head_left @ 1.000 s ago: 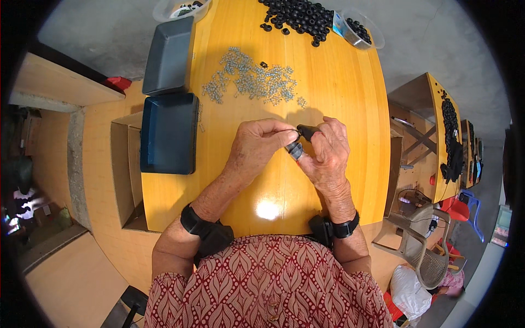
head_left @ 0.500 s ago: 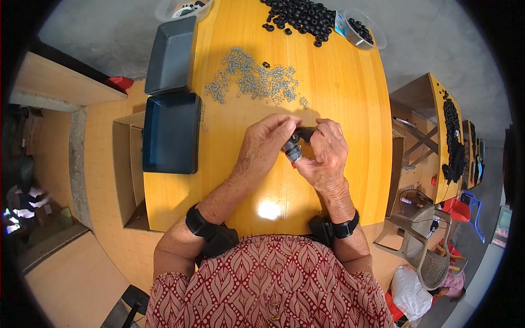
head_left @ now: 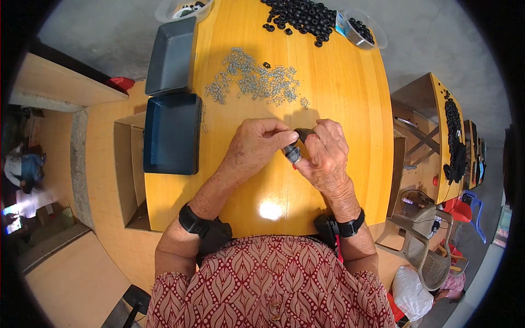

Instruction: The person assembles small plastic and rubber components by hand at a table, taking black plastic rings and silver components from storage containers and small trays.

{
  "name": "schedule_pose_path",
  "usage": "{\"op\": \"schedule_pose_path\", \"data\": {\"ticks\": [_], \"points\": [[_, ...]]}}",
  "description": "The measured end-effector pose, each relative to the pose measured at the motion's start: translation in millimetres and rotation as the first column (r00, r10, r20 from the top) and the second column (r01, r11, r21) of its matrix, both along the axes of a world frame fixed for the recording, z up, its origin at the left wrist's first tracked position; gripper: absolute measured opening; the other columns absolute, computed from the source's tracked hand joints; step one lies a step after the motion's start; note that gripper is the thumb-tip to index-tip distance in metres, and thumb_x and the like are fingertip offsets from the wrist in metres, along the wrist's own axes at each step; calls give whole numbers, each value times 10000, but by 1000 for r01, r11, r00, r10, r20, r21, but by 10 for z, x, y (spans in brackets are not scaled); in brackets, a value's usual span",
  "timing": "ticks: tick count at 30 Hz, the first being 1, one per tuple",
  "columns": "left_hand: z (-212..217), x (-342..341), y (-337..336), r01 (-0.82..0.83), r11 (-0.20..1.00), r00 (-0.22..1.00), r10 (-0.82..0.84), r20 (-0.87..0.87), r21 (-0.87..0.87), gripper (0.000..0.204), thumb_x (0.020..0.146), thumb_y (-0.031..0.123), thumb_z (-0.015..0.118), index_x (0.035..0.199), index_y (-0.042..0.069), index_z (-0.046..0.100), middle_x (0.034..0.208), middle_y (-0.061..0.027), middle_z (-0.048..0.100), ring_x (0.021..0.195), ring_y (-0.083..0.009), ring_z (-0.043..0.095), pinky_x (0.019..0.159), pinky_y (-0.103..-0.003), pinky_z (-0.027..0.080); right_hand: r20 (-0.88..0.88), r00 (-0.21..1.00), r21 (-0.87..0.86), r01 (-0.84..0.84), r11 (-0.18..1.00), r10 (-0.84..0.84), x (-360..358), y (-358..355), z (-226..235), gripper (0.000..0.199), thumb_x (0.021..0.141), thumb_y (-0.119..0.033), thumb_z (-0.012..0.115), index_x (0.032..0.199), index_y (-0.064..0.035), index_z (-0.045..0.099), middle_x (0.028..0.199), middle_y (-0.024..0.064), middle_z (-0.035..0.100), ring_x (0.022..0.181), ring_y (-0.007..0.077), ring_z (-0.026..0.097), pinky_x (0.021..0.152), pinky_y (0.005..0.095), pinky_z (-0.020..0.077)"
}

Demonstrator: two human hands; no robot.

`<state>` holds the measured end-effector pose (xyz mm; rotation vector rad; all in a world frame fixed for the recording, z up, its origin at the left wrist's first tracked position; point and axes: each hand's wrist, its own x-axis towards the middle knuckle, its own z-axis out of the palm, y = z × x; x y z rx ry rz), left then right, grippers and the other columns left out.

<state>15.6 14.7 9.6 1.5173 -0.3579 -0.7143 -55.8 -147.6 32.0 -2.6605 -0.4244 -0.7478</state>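
Note:
My left hand (head_left: 254, 145) and my right hand (head_left: 328, 153) meet over the near middle of the table. Between their fingertips is a small black part (head_left: 293, 142), mostly hidden, its exact shape hard to make out. The left thumb and forefinger pinch at it from the left. Dark coverings wrap the right thumb and forefinger, which close on it from the other side. A bit of red shows by the right thumb. Beyond the hands lies a spread of small shiny metal pieces (head_left: 257, 79), with one black part (head_left: 267, 65) among them.
On the yellow table (head_left: 350, 109), a dark blue tray (head_left: 171, 134) and a grey tray (head_left: 171, 54) stand at the left edge. Black round parts (head_left: 303, 19) are heaped at the far end, beside a clear tub (head_left: 358, 38). A chair (head_left: 426, 251) stands at right.
My left hand has shifted slightly, its thumb now tipped over the black part, so less of that part shows. My right hand has barely moved. A person has come into view at far left.

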Motion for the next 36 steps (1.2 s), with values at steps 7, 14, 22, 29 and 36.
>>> {"op": "schedule_pose_path", "data": {"ticks": [7, 14, 22, 29, 36], "points": [[-20, -81, -57, -106, 992, 991, 101, -88, -62, 143, 876, 113, 678, 923, -22, 692, 816, 7, 651, 760, -61, 559, 701, -204, 454, -28, 1000, 17, 9, 1000, -9, 8, -29, -36, 277, 595, -78, 785, 737, -20, 554, 746, 105, 495, 758, 295, 528, 719, 409, 454], [13, -27, -39, -127, 989, 988, 119, -98, -73, 194, 918, 174, 640, 960, -12, 672, 848, -11, 660, 788, -78, 591, 737, -215, 479, 33, 999, 125, 8, 992, -12, 48, -37, -87, 295, 583, -86, 799, 700, -18, 536, 714, 115, 503, 713, 295, 531, 670, 400, 457], [33, -136, -167, -278, 920, 959, 251, -129, -277, 266, 979, 245, 559, 1005, -12, 622, 901, -36, 640, 880, -106, 601, 801, -242, 483, 104, 995, 208, -27, 978, 5, 57, 61, -119, 279, 546, -52, 779, 657, -6, 527, 740, 135, 534, 732, 310, 553, 674, 392, 476], [67, -176, -186, -154, 911, 988, 134, -77, -384, 496, 1037, 377, 356, 1293, -24, 497, 1197, -124, 587, 1131, -189, 546, 1018, -325, 398, 95, 991, 177, -111, 978, 96, 116, 154, -114, 275, 576, -24, 775, 722, -3, 543, 794, 131, 607, 781, 314, 617, 673, 378, 520], [94, -179, -162, -135, 929, 991, 133, -30, -344, 598, 1029, 445, 325, 1332, -52, 458, 1221, -164, 567, 1164, -230, 527, 1038, -341, 377, 72, 988, 251, -149, 956, 135, 131, 225, -127, 260, 554, -2, 735, 645, -14, 492, 740, 127, 556, 747, 304, 580, 672, 380, 492]]}}
